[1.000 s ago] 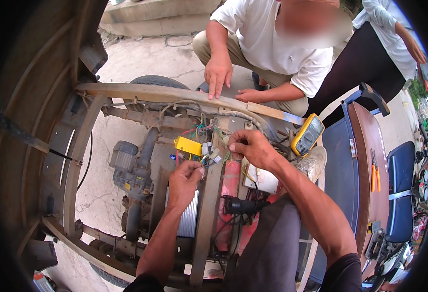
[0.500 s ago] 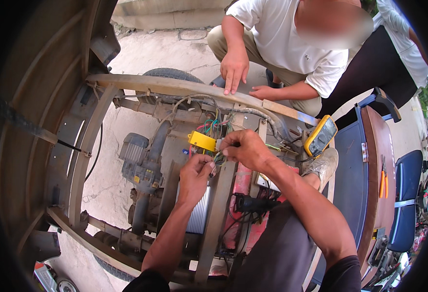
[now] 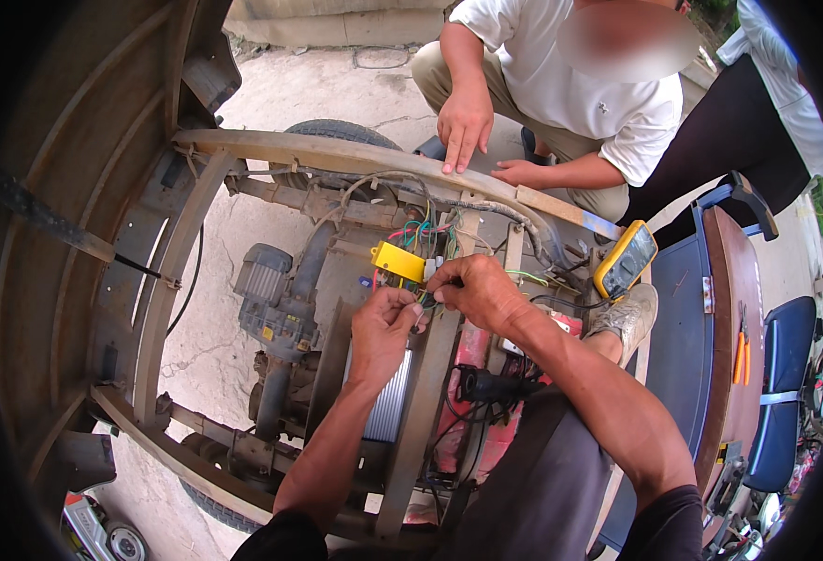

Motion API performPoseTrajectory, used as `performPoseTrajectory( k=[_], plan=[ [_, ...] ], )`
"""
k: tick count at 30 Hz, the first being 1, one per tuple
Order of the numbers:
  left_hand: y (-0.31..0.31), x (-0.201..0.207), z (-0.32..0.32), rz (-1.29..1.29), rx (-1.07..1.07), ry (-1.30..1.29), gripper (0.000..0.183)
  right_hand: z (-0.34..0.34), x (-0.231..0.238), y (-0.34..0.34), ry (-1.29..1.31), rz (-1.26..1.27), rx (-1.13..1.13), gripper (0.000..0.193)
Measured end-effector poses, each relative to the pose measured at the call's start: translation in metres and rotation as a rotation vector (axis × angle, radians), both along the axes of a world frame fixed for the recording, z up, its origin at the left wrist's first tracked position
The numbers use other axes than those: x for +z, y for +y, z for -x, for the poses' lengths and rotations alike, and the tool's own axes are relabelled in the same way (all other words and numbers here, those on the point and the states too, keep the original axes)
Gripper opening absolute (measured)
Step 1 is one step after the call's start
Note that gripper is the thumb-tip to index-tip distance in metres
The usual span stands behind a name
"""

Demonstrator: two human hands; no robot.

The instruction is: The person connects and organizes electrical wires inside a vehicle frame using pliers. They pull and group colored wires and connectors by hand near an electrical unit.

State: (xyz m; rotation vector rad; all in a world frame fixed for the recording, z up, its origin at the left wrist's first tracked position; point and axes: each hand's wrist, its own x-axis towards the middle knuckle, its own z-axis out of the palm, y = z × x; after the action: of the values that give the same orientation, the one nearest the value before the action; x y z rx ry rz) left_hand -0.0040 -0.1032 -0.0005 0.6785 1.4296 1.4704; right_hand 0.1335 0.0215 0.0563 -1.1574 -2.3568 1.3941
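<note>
Both my hands meet over the middle of the metal vehicle frame (image 3: 421,411), just below a small yellow box (image 3: 398,262). My left hand (image 3: 382,327) pinches thin wires (image 3: 425,301) between thumb and fingertips. From the right, my right hand (image 3: 479,292) also grips the wires with its fingers bent, close to a pale connector at the box's right end. Loose coloured wires (image 3: 419,232) fan out behind the box. The exact wire ends are hidden by my fingertips. Beneath my left hand lies a finned silver metal unit (image 3: 388,397).
A motor with an axle (image 3: 276,309) sits left of my hands. A yellow multimeter (image 3: 625,260) leans on the frame at right, near a shoe (image 3: 628,313). Orange-handled pliers (image 3: 741,351) lie on a brown panel. Across the frame, a crouching person's hand (image 3: 465,122) touches the rail.
The whole view has shifted slightly. My hands stay together at the wires, with small finger movements. The other person's hand still rests on the rail.
</note>
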Motion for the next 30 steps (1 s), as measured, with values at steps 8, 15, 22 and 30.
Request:
performPoseTrajectory(
  k=[8, 15, 22, 30],
  plan=[
    [0.0, -0.002, -0.001, 0.0, 0.013, -0.014, 0.01, 0.006, 0.006, -0.006, -0.054, -0.074, 0.028, 0.014],
    [0.001, 0.005, -0.002, -0.02, 0.032, -0.016, 0.022, 0.008, -0.003, -0.007, -0.06, -0.142, 0.058, 0.013],
    [0.003, 0.003, -0.003, 0.005, 0.022, -0.025, 0.02, 0.01, -0.006, -0.006, -0.028, -0.143, 0.088, 0.013],
    [0.004, 0.0, -0.005, -0.028, 0.033, -0.025, 0.016, 0.011, -0.004, -0.009, -0.026, -0.126, 0.074, 0.015]
  ],
)
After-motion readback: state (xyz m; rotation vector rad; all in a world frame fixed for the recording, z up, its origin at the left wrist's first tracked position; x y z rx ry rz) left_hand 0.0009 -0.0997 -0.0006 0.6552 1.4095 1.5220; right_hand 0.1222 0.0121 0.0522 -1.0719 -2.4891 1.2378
